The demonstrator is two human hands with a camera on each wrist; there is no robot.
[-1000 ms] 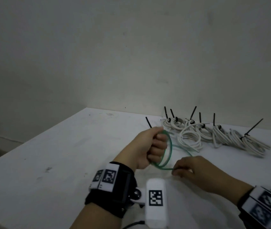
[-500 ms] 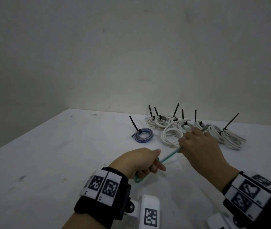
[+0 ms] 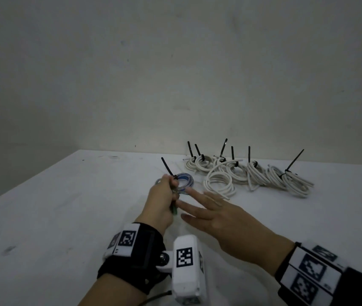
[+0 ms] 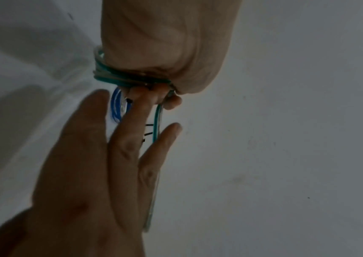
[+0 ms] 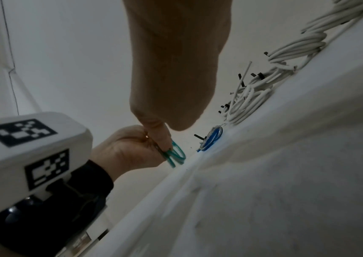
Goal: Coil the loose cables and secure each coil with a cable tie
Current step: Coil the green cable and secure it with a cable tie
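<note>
My left hand [image 3: 172,191] grips a small coil of green cable [image 4: 118,78] in its fist, held just above the white table [image 3: 65,206]. The green cable [image 5: 176,154] loops out below the fist, and one strand [image 4: 157,121] trails down between the fingers of my right hand. My right hand [image 3: 190,203] lies beside the left with straight, spread fingers; one fingertip [image 5: 161,139] touches the green coil. A blue coil [image 3: 184,180] with an upright black cable tie [image 3: 167,166] lies on the table just beyond the left fist.
Several white cable coils [image 3: 252,175] with upright black ties lie in a row at the table's back right, near the wall [image 3: 175,74]. One white coil [image 3: 218,182] lies nearer, right of the blue coil. The table's left edge runs diagonally at left.
My right hand has let go of the stretched green cable end and come back to the left fist with straight fingers. The left hand moved forward next to the blue coil.
</note>
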